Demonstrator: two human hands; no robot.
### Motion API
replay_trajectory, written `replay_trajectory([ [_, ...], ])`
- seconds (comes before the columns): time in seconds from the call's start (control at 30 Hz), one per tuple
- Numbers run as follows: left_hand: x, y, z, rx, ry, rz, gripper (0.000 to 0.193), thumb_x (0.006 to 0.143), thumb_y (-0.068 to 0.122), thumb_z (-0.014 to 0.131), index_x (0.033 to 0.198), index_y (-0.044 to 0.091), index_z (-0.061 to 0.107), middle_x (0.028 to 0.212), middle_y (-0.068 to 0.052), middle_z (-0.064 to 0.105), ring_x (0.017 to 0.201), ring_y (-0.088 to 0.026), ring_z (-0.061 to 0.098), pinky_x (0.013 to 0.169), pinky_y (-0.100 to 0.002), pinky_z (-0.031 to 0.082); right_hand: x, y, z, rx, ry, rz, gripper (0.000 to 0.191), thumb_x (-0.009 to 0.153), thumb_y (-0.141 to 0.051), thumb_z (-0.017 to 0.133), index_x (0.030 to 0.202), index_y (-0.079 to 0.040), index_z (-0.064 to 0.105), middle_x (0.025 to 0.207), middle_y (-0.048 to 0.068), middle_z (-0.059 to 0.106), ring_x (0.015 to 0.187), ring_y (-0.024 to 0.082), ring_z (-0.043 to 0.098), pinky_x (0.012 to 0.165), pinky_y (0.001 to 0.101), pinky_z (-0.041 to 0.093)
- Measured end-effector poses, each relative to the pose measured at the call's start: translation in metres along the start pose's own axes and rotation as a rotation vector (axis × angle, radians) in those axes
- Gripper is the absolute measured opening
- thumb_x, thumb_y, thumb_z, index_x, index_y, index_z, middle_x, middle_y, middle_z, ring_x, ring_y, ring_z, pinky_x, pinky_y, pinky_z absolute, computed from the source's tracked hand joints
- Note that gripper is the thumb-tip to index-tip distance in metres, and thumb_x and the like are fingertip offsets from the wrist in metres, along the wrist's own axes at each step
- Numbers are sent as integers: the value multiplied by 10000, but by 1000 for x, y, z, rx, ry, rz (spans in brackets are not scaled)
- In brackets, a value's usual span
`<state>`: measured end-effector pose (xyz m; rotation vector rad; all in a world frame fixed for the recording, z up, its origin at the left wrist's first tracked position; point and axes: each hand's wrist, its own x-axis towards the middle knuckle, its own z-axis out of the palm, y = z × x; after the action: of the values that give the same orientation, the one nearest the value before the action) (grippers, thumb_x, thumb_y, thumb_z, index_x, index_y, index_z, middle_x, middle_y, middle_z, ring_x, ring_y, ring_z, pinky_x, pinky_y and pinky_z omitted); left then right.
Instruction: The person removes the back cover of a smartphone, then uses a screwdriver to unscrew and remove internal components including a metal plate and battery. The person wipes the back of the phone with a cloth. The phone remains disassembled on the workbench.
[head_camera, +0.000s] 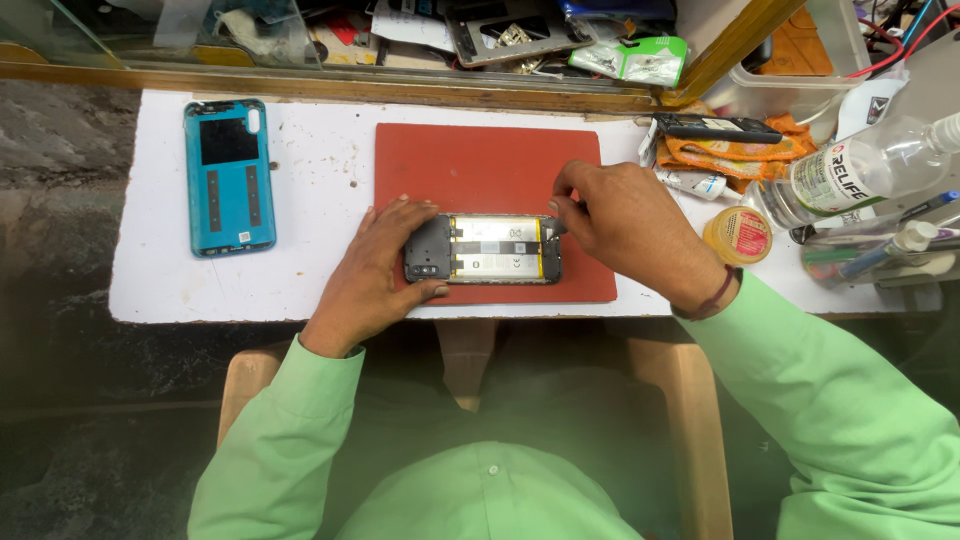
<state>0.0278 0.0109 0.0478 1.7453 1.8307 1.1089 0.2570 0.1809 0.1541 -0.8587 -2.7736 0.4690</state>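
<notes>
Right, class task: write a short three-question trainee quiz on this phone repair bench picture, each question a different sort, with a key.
1. True or false: the opened phone lies on the red mat.
2. Which hand steadies the phone's camera end? A) left hand B) right hand
3. Fill in: the blue back cover lies on the white ___.

Key: 1 true; 2 A; 3 table.
</notes>
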Motion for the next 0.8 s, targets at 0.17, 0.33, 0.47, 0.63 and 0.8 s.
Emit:
replay_trajectory([
  [0.17,2,-1,-1,3,4,9,857,681,249,907,1437,129,520,1488,-84,549,1488,-322,380,1251,-517,205,-1,9,-4,123,-48,-108,121,879,-58,655,986,-8,631,868,160,705,790,325,695,692,417,543],
  [0.33,0,0,0,-17,-3,-4,862,672,252,907,1433,135,521,1486,-77,554,1487,-319,380,1249,-510,210,-8,5,-8,237,-71,-210,199,814,22,582,1009,-12,604,963,168,647,873,306,679,768,373,566],
  [0.47,0,1,0,6,-9,-1,862,682,257,906,1441,138,516,1494,-81,543,1491,-318,373,1251,-510,200,-7,-2,-4,3,-45,-11,255,844,-150,724,1031,-21,609,885,169,700,834,340,695,718,437,546],
  [0.63,1,0,0,-2,-5,-4,870,671,261,906,1439,136,515,1493,-77,545,1490,-313,373,1251,-508,204,-5,-4,-2,35,-37,36,224,906,-175,747,1037,-46,620,862,161,730,805,335,722,708,435,564],
  [0.8,1,-2,1,4,-4,8,868,684,258,903,1449,131,514,1498,-86,538,1491,-319,372,1256,-510,201,-11,-6,-4,173,-35,-149,188,870,-32,681,1033,-23,588,955,132,666,852,309,682,742,406,546],
])
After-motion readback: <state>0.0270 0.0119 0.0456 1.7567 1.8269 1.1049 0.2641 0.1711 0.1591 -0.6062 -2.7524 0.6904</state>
